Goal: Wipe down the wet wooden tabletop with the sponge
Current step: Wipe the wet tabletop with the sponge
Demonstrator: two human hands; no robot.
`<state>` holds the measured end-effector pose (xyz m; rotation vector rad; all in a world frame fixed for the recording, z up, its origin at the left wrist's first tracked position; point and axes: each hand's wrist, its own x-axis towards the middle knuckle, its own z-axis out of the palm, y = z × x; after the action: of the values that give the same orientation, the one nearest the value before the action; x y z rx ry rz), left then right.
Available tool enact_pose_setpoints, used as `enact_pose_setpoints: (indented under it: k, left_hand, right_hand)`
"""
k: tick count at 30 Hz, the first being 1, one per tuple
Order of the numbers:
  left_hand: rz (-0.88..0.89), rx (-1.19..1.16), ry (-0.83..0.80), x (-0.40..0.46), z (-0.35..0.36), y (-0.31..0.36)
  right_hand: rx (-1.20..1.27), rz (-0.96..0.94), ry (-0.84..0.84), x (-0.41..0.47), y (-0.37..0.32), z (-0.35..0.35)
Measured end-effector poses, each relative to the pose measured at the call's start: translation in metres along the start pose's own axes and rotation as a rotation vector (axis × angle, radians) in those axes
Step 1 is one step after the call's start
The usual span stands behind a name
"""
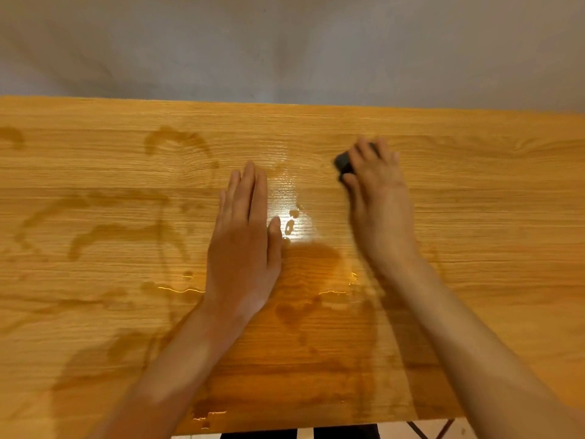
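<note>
While the left hand (245, 236) lies flat with straight fingers on the wet tabletop (95, 191), the right hand (378, 198), at its two o'clock, curls its fingers over the dark sponge (343, 164), pressing it down.

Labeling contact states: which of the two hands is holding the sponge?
The right hand, far on the tabletop, fingers curled over the dark sponge. The left hand rests flat, fingers straight, holding nothing.
</note>
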<state>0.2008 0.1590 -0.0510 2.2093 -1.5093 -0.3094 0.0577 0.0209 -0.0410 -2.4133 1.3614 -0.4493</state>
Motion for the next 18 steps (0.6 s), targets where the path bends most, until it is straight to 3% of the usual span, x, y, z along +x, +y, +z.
enact_pose_setpoints:
  k: [3, 6, 8, 11, 14, 16, 18]
  left_hand:
    - [0.009, -0.015, -0.036, -0.041, -0.005, 0.005]
    - [0.013, 0.023, -0.040, -0.058, 0.001, 0.001]
    - [0.005, 0.049, -0.051, -0.058, 0.004, 0.000]
    - [-0.006, 0.094, -0.062, -0.056, 0.004, 0.001]
    - [0.006, 0.129, -0.068, -0.058, 0.005, 0.000]
    - [0.005, 0.129, -0.077, -0.060, 0.006, 0.000]
    - [0.004, 0.114, -0.083, -0.061, 0.006, 0.000]
  right_hand:
    - [-0.017, 0.192, 0.095, -0.020, 0.046, -0.029]
    - [0.001, 0.328, 0.197, -0.026, 0.044, -0.029]
    - [0.024, 0.285, 0.215, -0.023, 0.009, -0.009]
    - [0.016, 0.061, 0.184, -0.025, -0.052, 0.030]
    - [0.032, -0.098, 0.111, -0.032, -0.064, 0.042]
    - [0.027, -0.061, 0.038, -0.040, -0.035, 0.021]
    - [0.005, 0.098, 0.051, -0.054, 0.009, -0.011]
